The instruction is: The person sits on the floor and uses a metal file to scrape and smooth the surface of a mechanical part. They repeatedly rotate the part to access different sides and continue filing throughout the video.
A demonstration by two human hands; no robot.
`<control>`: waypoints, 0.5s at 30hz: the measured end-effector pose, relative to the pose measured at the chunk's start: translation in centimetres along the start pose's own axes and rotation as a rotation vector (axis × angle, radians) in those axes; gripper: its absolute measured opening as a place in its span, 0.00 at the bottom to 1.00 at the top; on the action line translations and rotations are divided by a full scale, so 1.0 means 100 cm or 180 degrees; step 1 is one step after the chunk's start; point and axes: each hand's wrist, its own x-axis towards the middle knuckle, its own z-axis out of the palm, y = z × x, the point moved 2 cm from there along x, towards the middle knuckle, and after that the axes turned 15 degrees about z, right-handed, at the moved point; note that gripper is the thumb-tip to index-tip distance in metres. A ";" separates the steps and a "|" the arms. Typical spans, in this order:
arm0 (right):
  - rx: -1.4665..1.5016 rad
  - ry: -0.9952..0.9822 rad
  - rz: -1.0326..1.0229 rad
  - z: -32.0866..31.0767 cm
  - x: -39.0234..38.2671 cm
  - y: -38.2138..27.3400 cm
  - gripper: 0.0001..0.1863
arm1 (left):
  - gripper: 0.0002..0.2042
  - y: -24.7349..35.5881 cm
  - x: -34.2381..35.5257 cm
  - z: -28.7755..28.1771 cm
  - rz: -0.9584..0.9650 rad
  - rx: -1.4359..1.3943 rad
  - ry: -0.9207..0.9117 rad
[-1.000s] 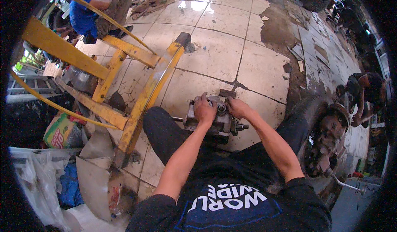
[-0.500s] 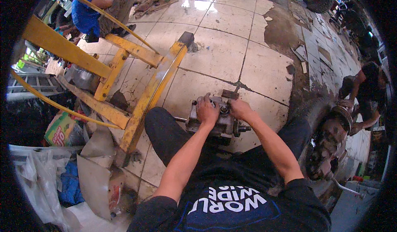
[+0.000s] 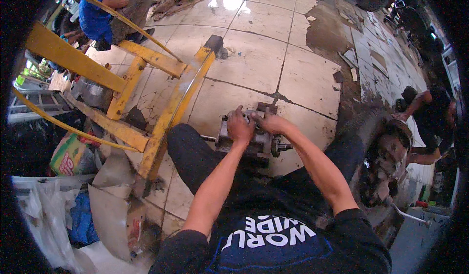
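Note:
A greasy metal gearbox (image 3: 260,144) sits on the tiled floor between my legs. A thin rod sticks out of its left end, and a stepped shaft (image 3: 282,147) projects at its right. My left hand (image 3: 240,128) grips the upper left of the housing, fingers curled over its top. My right hand (image 3: 272,122) is closed at the top, its fingertips meeting those of the left. Whatever lies between the right fingertips is hidden. Just beyond the right hand is a small dark rusty block (image 3: 266,108).
A yellow steel frame (image 3: 171,122) stands close on my left, beside cardboard (image 3: 115,181) and clear plastic sheeting (image 3: 46,220). At right, a co-worker (image 3: 430,112) reaches to a dirty wheel hub (image 3: 388,152). Another person in blue (image 3: 95,17) crouches far left.
My right hand has moved left across the gearbox's top, from its right edge to beside my left hand. The co-worker's arms at right have shifted. The whole view has tilted slightly.

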 end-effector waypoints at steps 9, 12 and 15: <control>-0.0463 0.0278 -0.0465 0.001 -0.003 0.033 0.48 | 0.26 0.012 -0.001 -0.004 -0.0130 0.0007 -0.0108; -0.0928 0.0140 -0.0892 -0.003 0.005 0.023 0.29 | 0.26 -0.005 -0.004 -0.001 -0.0064 0.0147 -0.0028; -0.0892 -0.0100 -0.0881 -0.029 -0.005 0.030 0.14 | 0.25 0.005 0.001 -0.006 -0.0200 0.0012 -0.0180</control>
